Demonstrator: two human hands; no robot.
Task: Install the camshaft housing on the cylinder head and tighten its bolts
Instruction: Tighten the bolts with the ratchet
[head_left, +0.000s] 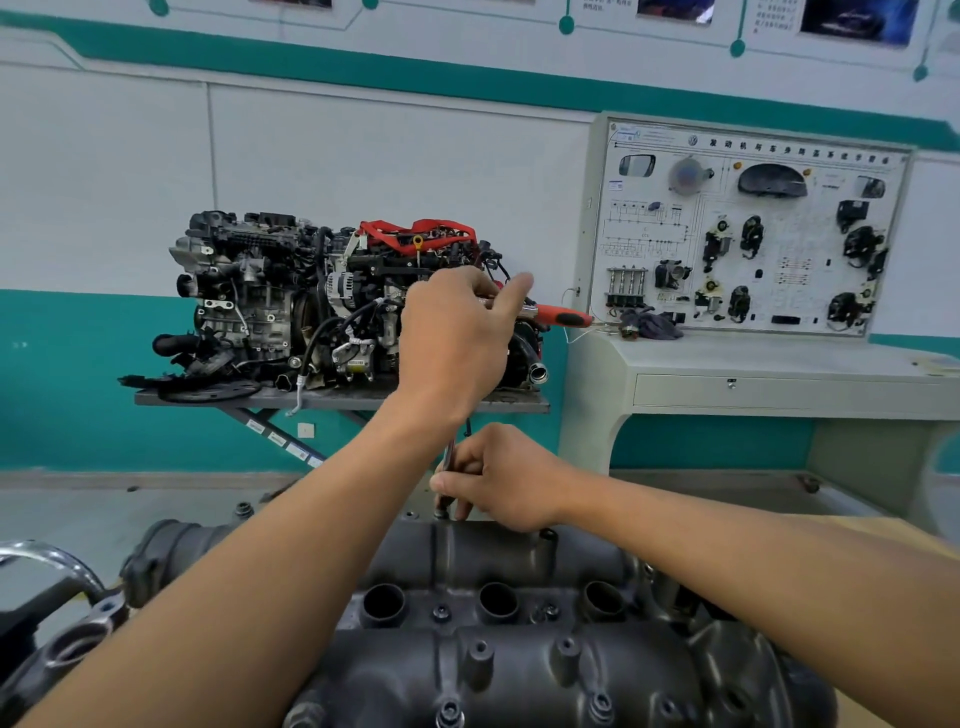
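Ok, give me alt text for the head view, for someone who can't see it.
The left hand holds a ratchet's orange handle atop a long extension, while the right hand steadies the shaft over a bolt at the far edge of the dark camshaft housing. Display engine behind.

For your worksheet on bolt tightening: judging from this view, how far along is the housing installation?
Done: the camshaft housing sits on the engine, with bolts in several holes. In hand: the left hand grips a red-handled ratchet while the right hand steadies its extension over a far-edge bolt. Left: whether the other bolts are tight cannot be seen.
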